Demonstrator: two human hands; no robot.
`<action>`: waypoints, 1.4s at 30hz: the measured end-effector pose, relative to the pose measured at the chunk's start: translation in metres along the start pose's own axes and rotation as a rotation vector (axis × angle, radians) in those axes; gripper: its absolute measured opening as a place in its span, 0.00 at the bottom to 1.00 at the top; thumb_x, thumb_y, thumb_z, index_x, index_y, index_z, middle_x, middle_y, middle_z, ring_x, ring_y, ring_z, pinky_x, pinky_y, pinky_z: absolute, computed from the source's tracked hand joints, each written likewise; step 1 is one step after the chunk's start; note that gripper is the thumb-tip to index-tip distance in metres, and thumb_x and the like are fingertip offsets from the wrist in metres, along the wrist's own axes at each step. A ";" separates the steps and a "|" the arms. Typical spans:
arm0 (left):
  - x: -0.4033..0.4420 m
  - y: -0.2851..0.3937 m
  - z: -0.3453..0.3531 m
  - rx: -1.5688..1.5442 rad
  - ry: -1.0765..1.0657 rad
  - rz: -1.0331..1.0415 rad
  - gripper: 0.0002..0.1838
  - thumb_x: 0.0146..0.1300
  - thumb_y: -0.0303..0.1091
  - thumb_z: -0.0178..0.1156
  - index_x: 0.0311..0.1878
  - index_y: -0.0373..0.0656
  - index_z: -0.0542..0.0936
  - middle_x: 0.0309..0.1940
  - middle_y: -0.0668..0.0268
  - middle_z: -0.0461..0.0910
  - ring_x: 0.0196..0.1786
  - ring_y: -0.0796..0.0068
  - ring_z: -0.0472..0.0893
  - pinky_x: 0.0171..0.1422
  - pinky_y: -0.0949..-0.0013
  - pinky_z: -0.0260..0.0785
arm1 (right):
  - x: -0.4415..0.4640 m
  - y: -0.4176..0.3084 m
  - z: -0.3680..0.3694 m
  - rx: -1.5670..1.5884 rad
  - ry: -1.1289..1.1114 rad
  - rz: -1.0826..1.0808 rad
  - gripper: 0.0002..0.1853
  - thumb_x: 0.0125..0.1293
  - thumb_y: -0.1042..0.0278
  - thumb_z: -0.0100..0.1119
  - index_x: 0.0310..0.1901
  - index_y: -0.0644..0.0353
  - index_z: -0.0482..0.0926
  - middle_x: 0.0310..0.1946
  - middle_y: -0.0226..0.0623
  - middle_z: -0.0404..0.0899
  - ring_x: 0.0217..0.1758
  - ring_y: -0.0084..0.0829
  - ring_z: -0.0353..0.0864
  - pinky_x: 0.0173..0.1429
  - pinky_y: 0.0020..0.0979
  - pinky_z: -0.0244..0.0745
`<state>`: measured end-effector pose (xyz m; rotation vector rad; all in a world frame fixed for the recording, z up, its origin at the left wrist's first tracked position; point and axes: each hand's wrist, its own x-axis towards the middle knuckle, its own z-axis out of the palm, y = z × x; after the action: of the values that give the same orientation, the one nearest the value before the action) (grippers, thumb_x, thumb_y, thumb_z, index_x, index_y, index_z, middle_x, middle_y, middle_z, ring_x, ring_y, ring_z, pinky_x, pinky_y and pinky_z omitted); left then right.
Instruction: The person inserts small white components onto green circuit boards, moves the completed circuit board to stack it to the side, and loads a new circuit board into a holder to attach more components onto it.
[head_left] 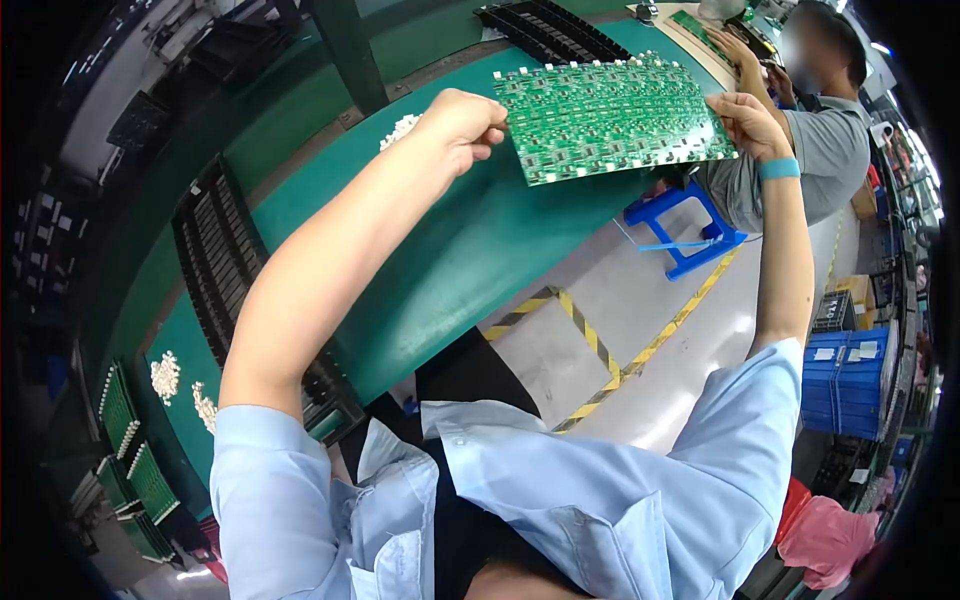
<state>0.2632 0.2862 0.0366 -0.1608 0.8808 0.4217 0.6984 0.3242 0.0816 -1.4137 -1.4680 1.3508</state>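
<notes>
Between my two hands a green circuit board panel [615, 120] is held up, tilted above the green work table [440, 260]. Small components cover its face, and white connectors line its far edge. My left hand [465, 125] pinches the panel's left edge with closed fingers. At the right edge my right hand [745, 122], with a blue band at the wrist, is closed on the panel too. A pile of small white parts [400, 131] lies on the table just beyond my left forearm.
A black slotted rack [215, 255] lies along the table's left; another black rack [555, 30] is at the far end. White parts [165, 374] sit at lower left. A co-worker [825, 140] works at the far right, near a blue stool [685, 235]. Blue bins [845, 380] stand right.
</notes>
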 end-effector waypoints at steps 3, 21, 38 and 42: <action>0.017 -0.018 0.024 0.052 -0.033 0.117 0.03 0.62 0.23 0.54 0.33 0.35 0.75 0.26 0.64 0.73 0.25 0.81 0.70 0.22 0.81 0.52 | 0.027 -0.007 -0.027 -0.162 0.044 0.037 0.07 0.61 0.66 0.65 0.36 0.60 0.82 0.20 0.22 0.74 0.18 0.10 0.66 0.19 0.12 0.55; 0.049 -0.102 0.065 0.245 -0.175 0.867 0.16 0.54 0.21 0.54 0.46 0.23 0.71 0.44 0.47 0.73 0.46 0.60 0.74 0.50 0.63 0.66 | 0.121 -0.013 -0.030 -0.530 0.175 0.150 0.06 0.60 0.62 0.67 0.33 0.54 0.83 0.18 0.21 0.72 0.19 0.15 0.65 0.20 0.19 0.56; 0.081 -0.090 0.096 0.325 0.001 0.994 0.18 0.51 0.20 0.53 0.47 0.22 0.71 0.46 0.45 0.74 0.47 0.60 0.76 0.51 0.63 0.70 | 0.161 0.021 -0.050 -0.597 0.213 0.177 0.08 0.60 0.61 0.67 0.33 0.55 0.84 0.18 0.22 0.71 0.19 0.16 0.64 0.21 0.20 0.54; 0.076 -0.090 0.102 0.325 -0.058 0.946 0.18 0.51 0.19 0.53 0.47 0.23 0.70 0.46 0.46 0.74 0.46 0.61 0.76 0.50 0.64 0.71 | 0.162 0.022 -0.055 -0.624 0.210 0.161 0.09 0.59 0.60 0.67 0.34 0.55 0.84 0.18 0.22 0.71 0.19 0.16 0.64 0.22 0.20 0.54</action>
<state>0.4167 0.2577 0.0389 0.5937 0.9176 1.1410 0.7280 0.4895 0.0439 -2.0292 -1.7400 0.8174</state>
